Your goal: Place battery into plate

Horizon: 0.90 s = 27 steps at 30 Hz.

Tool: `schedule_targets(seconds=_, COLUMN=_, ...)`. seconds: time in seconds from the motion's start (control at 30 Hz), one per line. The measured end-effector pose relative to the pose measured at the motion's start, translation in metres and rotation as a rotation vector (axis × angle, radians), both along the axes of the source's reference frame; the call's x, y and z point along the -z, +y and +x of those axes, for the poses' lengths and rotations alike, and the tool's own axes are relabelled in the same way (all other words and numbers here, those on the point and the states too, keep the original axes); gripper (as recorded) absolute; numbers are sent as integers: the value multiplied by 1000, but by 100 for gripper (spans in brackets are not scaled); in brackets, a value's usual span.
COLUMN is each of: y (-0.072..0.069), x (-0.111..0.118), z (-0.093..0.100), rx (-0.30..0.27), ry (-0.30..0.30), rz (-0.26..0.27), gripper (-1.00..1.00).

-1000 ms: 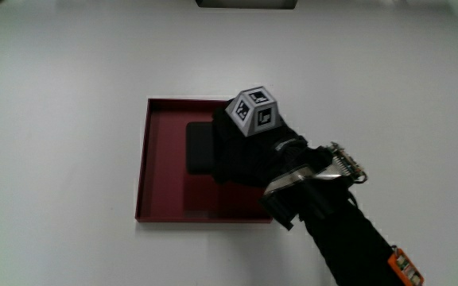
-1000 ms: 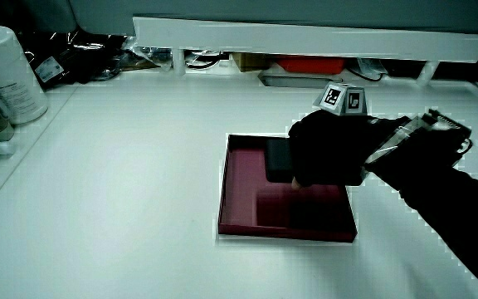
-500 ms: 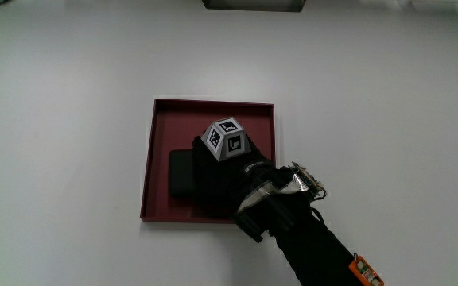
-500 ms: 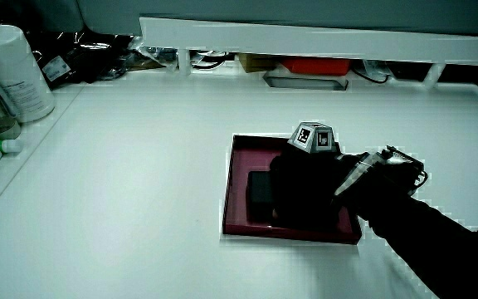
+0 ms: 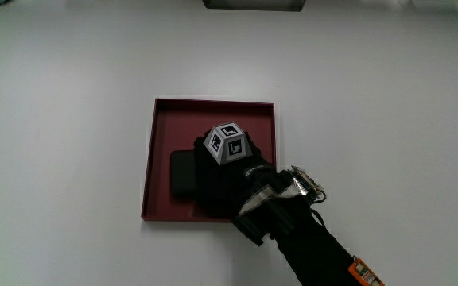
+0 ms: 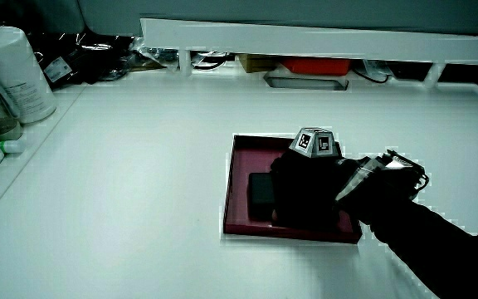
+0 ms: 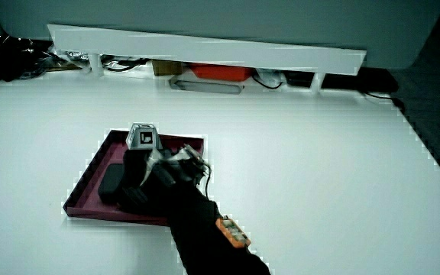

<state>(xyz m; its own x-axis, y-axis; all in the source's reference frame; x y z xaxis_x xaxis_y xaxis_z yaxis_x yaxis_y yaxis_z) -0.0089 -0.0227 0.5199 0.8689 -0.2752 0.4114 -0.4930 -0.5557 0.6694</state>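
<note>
A dark red square plate [image 5: 213, 113] with a low rim lies on the white table, seen too in both side views [image 6: 241, 156] [image 7: 88, 180]. A flat black battery [image 5: 183, 174] rests inside it, in the part nearer to the person [image 6: 260, 191] [image 7: 111, 182]. The gloved hand [image 5: 218, 187] sits low over the plate, shut on one end of the battery [image 6: 302, 188] [image 7: 144, 180]. The patterned cube [image 5: 229, 144] on its back faces up. The glove hides the held end of the battery.
A low white partition [image 6: 305, 37] runs along the table's edge farthest from the person, with cables and boxes under it. A white canister [image 6: 11, 71] and small items stand at a side edge. The forearm carries an orange tag [image 5: 362, 272].
A second ago the hand held the battery over the plate's farther part; it moved nearer to the person and lower. In the last half second almost nothing moved.
</note>
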Motion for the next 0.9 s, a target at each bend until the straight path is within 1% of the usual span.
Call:
schedule_targets(seconds=0.03, y=0, x=-2, z=1, rx=-3, ry=-4, rz=-12, gripper=-43)
schedule_targets(seconds=0.07, y=1, x=-1, z=2, rx=-10, ry=0, rz=5, gripper=-48)
schedule_targets(seconds=0.1, y=1, x=0, z=3, rx=-10, ry=-12, rz=-10, gripper=-52)
schedule_targets(seconds=0.13, y=1, x=0, z=4, rx=-11, ry=-5, rz=-3, gripper=-57)
schedule_targets(seconds=0.17, y=1, x=1, z=5, rx=-5, ry=-2, rz=-20, gripper=-62)
schedule_targets(seconds=0.2, y=1, x=-2, z=8, rx=-9, ry=-10, rz=-38, gripper=-67)
schedule_targets(seconds=0.23, y=0, x=6, z=11, rx=-18, ry=-48, rz=-31, gripper=-71)
schedule_targets(seconds=0.27, y=-2, x=16, z=13, rx=-20, ry=-51, rz=0, gripper=-76)
schedule_targets(seconds=0.3, y=-3, x=25, z=17, rx=-16, ry=-73, rz=-6, gripper=-81)
schedule_targets(seconds=0.33, y=-5, x=33, z=22, rx=-12, ry=-107, rz=-23, gripper=-86)
schedule_targets(seconds=0.37, y=-5, x=33, z=26, rx=20, ry=-124, rz=-59, gripper=-90)
schedule_targets(seconds=0.4, y=-9, x=18, z=32, rx=35, ry=-219, rz=-42, gripper=-95)
schedule_targets(seconds=0.43, y=-10, x=26, z=39, rx=32, ry=-243, rz=-55, gripper=-100)
schedule_targets(seconds=0.53, y=-8, x=59, z=59, rx=6, ry=-228, rz=-59, gripper=-100)
schedule_targets(seconds=0.6, y=-8, x=70, z=71, rx=20, ry=-237, rz=-20, gripper=-100)
schedule_targets(seconds=0.63, y=-9, x=71, z=78, rx=18, ry=-231, rz=-27, gripper=-100)
schedule_targets(seconds=0.77, y=-8, x=87, z=105, rx=15, ry=-269, rz=11, gripper=-100)
schedule_targets(seconds=0.83, y=-11, x=91, z=117, rx=46, ry=-253, rz=84, gripper=-100)
schedule_targets(seconds=0.87, y=-12, x=97, z=122, rx=22, ry=-242, rz=69, gripper=-100)
schedule_targets(seconds=0.9, y=-13, x=94, z=129, rx=-6, ry=-286, rz=40, gripper=-100)
